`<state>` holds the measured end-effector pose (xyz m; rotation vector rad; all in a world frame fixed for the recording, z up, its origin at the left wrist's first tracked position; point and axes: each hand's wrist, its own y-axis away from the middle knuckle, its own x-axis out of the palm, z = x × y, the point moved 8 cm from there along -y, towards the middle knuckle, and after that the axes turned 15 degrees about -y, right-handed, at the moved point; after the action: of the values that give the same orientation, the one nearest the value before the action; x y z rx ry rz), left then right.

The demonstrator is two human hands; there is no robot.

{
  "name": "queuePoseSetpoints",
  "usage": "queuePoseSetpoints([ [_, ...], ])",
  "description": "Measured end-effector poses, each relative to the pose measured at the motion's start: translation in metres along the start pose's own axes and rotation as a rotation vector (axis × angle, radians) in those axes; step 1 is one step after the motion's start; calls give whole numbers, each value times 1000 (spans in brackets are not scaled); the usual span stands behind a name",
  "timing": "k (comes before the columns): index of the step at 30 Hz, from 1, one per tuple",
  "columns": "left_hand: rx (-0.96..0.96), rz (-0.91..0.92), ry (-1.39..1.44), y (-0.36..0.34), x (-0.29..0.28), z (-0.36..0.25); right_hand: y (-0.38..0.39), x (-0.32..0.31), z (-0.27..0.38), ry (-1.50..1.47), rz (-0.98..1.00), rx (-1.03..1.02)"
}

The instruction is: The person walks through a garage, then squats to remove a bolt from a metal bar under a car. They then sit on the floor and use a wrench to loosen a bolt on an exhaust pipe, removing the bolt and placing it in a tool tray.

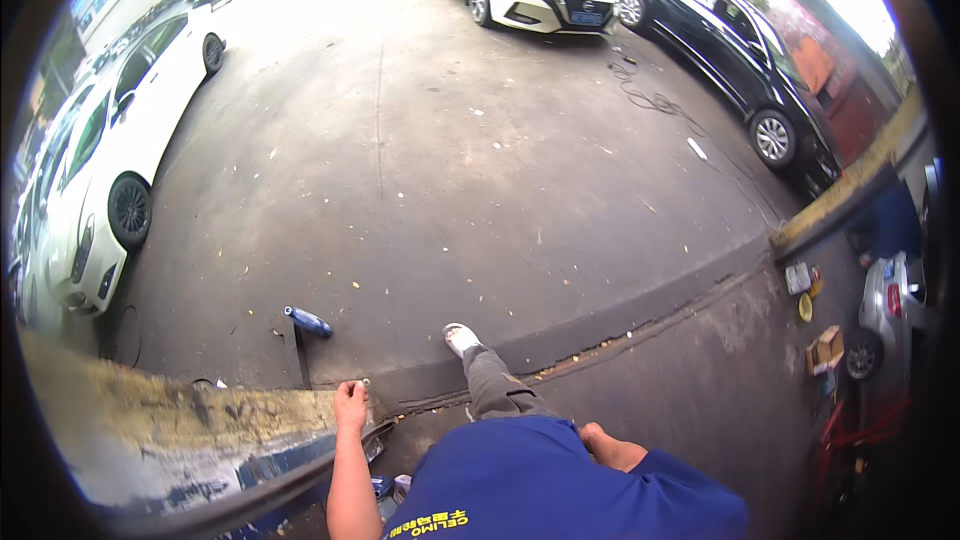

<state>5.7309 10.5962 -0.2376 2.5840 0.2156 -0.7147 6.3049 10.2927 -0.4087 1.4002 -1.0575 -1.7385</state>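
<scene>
My left hand hangs beside the painted ledge at lower left, its fingers pinched on a small pale object too small to identify. My right hand is low at my right side, by my grey trousers, its fingers curled and partly hidden behind my blue shirt. My foot in a white slipper is stepped forward near a low step edge in the concrete. A blue cylindrical object is ahead of my left hand.
A white car stands at left, a white car with raised hood ahead, and a black car at right with cables nearby. A low wall runs at right; beyond it are a silver car and boxes.
</scene>
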Motion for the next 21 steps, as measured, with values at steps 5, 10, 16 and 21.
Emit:
queuePoseSetpoints([
  [5,-570,190,-178,-24,11,52,-117,-313,80,-426,-180,-127],
  [10,-696,70,-336,-48,-40,91,-188,-643,189,-1250,-459,-202],
  [16,-970,113,-185,-153,-69,150,-251,-836,355,-1347,-443,-340],
  [21,-817,55,-112,-316,-149,119,-323,-777,451,-1340,-245,94],
])
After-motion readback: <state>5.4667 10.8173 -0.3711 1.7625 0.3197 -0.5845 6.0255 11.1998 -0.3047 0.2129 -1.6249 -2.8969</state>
